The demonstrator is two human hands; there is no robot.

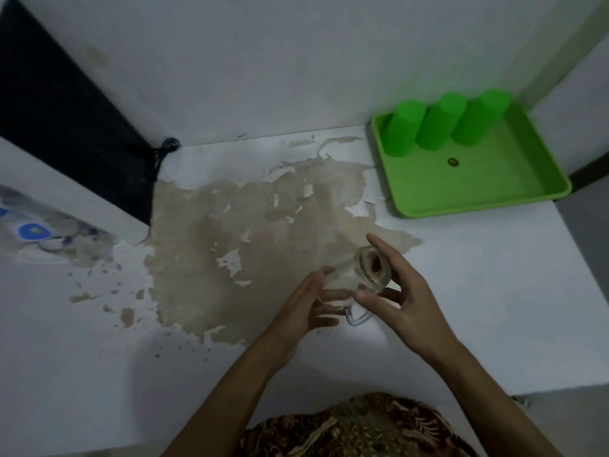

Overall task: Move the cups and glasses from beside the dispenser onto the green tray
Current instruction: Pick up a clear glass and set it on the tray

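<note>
We hold a clear glass mug with a handle tilted above the white worn countertop, left hand and right hand fingers loosely curled around it. The green plastic tray carries three inverted green plastic cups.

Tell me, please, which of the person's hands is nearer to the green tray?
Right. The right hand holds the clear glass mug on the side facing the green tray; the left hand supports the mug from the far side, further from the tray.
</note>
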